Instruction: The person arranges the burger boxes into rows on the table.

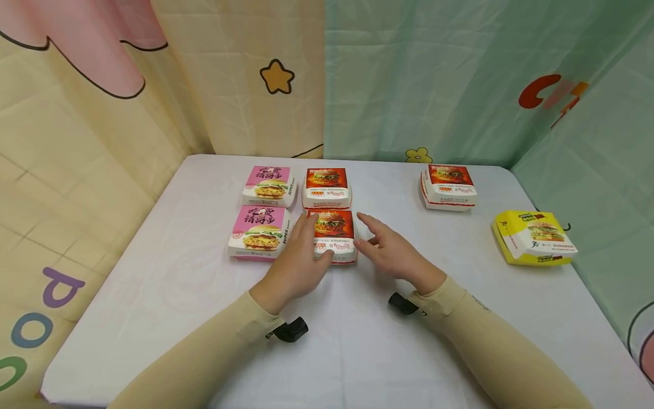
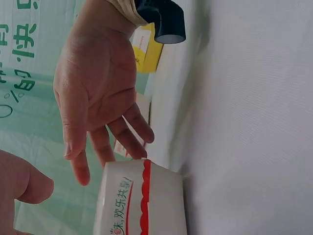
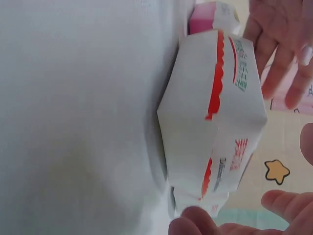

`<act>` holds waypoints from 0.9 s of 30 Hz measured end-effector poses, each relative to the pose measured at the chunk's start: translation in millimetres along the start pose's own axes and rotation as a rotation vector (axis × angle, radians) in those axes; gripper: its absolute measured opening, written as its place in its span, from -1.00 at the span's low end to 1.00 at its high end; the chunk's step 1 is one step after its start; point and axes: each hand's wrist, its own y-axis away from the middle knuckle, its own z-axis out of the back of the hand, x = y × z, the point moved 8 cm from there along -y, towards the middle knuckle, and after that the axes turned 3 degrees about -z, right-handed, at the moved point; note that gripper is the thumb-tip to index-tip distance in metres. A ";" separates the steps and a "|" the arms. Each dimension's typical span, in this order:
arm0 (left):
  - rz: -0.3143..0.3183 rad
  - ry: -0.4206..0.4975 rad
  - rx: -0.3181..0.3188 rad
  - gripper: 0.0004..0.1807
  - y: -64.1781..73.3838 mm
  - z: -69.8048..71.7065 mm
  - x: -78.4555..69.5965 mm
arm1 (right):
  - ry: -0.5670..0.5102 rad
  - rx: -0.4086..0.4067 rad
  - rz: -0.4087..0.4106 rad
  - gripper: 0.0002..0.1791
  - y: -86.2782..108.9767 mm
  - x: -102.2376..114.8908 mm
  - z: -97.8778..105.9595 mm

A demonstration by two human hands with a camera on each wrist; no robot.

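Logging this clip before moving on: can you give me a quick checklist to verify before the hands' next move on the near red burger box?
1. Left hand touches the near red box: ok, fingers lie on its near left corner.
2. Right hand in contact: not ok, open just beside it.
3. Any grip closed: not ok, fingers relaxed.
4. Box flat on the table: ok.
5. Box in line with the near pink box and far red box: ok.
6. Lid closed: ok.
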 end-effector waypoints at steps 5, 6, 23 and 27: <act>-0.108 -0.018 -0.046 -0.06 1.3 6.5 -21.5 | 0.011 -0.073 -0.045 -0.23 2.4 -12.3 21.0; -0.130 -0.011 -0.053 -0.07 0.8 7.4 -26.3 | 0.018 -0.086 -0.057 -0.23 2.9 -15.5 26.4; -0.312 0.227 -0.007 -0.15 -43.1 -28.1 -117.8 | 0.115 -0.372 -0.273 -0.20 10.5 -93.2 145.8; -0.284 0.296 0.039 -0.15 -63.2 -48.8 -136.3 | 0.083 -0.413 -0.290 -0.22 6.5 -107.3 156.5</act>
